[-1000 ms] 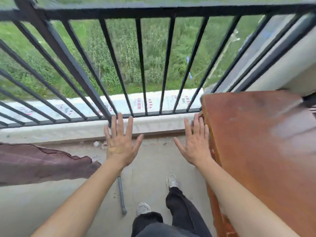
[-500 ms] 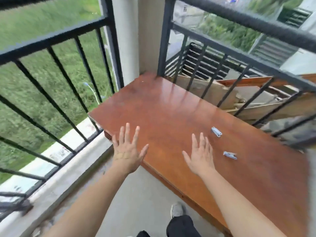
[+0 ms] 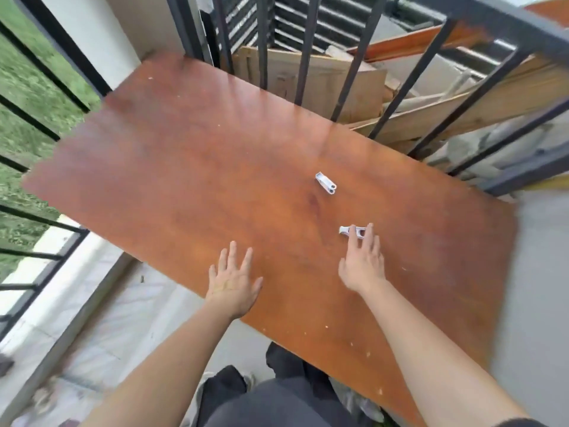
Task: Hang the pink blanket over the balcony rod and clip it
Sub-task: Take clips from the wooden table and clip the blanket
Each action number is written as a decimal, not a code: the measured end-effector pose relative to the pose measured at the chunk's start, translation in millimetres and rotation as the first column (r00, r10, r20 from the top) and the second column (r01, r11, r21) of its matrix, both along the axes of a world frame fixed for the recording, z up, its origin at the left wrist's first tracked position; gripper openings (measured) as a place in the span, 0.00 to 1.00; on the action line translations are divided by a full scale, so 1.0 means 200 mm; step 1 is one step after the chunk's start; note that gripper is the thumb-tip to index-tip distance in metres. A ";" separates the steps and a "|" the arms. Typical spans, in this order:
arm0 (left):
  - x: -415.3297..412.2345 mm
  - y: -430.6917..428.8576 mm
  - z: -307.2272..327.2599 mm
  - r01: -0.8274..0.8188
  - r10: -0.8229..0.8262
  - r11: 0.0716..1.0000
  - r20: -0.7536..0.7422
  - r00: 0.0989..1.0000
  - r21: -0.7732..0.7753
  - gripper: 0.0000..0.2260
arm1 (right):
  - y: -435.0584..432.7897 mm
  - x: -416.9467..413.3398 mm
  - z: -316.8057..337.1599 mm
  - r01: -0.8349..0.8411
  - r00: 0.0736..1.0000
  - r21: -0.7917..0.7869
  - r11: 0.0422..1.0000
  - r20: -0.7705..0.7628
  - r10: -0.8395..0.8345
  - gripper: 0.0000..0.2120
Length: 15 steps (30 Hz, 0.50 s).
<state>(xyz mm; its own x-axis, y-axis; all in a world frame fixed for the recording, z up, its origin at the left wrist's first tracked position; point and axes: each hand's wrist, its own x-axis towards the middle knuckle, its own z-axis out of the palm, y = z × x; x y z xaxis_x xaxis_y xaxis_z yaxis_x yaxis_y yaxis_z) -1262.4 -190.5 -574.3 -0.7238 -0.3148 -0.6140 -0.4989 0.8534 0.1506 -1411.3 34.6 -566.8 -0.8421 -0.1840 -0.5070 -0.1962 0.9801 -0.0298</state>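
Note:
Two pale blue-white clothes clips lie on a reddish-brown wooden tabletop. The far clip rests alone near the middle. The near clip lies right at the fingertips of my right hand, which is spread flat above the table and partly covers the clip's end. My left hand hovers open over the table's near edge, holding nothing. The pink blanket is not in view. Black balcony railing bars run behind the table.
More black railing stands at the left, with grass beyond it. Behind the far railing lie stacked wooden boards and cardboard. A white pillar rises at the back left. Grey concrete floor lies below the table, with my dark trousers at the bottom.
My view has swung right from the front railing to the table. Both hands moved over the tabletop, and my right hand reached forward to the near clip.

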 end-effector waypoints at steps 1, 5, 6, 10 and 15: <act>-0.01 0.03 -0.03 -0.009 0.008 1.000 0.033 0.999 0.027 0.30 | 0.03 -0.05 -0.03 -0.006 1.000 -0.003 1.000 0.029 0.006 0.39; 0.01 0.09 -0.10 -0.010 -0.002 0.997 0.141 0.990 0.082 0.29 | 0.09 -0.17 -0.13 -0.043 0.990 -0.052 0.998 0.131 0.049 0.38; 0.02 0.09 -0.10 0.009 -0.021 0.997 0.149 0.989 0.077 0.28 | 0.10 -0.18 -0.15 -0.067 0.989 -0.069 0.995 0.127 0.075 0.38; 0.04 0.03 -0.06 -0.018 0.010 0.998 0.150 0.989 0.052 0.27 | 0.10 -0.18 -0.20 -0.150 0.988 -0.154 0.977 0.002 0.152 0.21; 0.20 -0.13 0.12 -0.268 0.268 0.963 0.065 0.961 -0.017 0.27 | -0.24 -0.08 -0.11 -0.266 0.952 -0.367 0.891 0.043 0.302 0.13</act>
